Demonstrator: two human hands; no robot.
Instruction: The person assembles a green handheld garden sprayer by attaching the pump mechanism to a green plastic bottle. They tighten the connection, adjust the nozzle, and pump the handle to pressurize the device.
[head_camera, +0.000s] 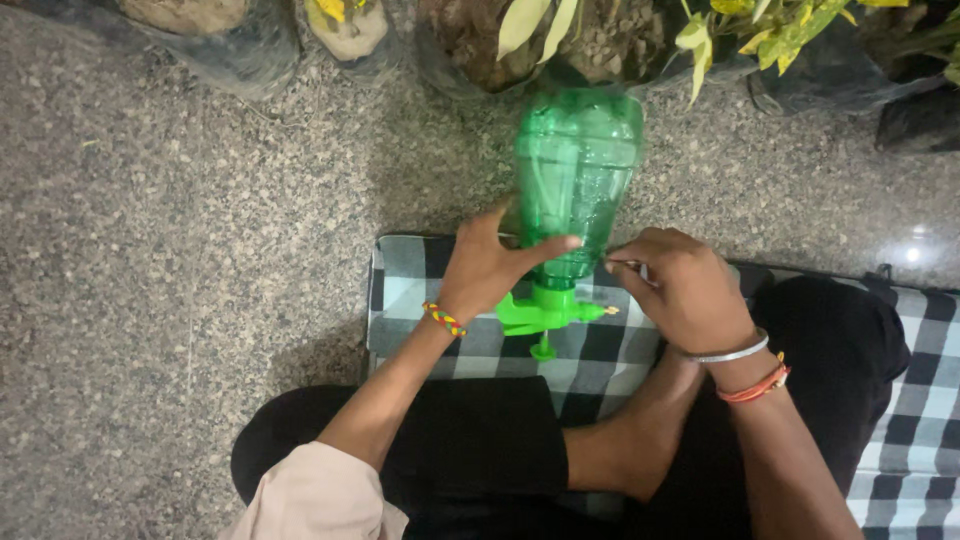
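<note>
Both hands meet at a translucent green plastic bottle (574, 180), held neck toward me. I see my left hand (487, 266) wrapped around its lower shoulder, thumb laid across the front. My right hand (683, 287), just right of the neck, pinches something small between closed fingertips; I cannot tell what. Below the hands, a bright green plastic spray nozzle (545, 313) sits on the neck, apparently already fitted. Beneath lies a black-and-white checked cloth (610, 355); beyond the bottle stand potted plants in dark bags (600, 40). Whatever my right fingers are adjusting looks unfinished.
</note>
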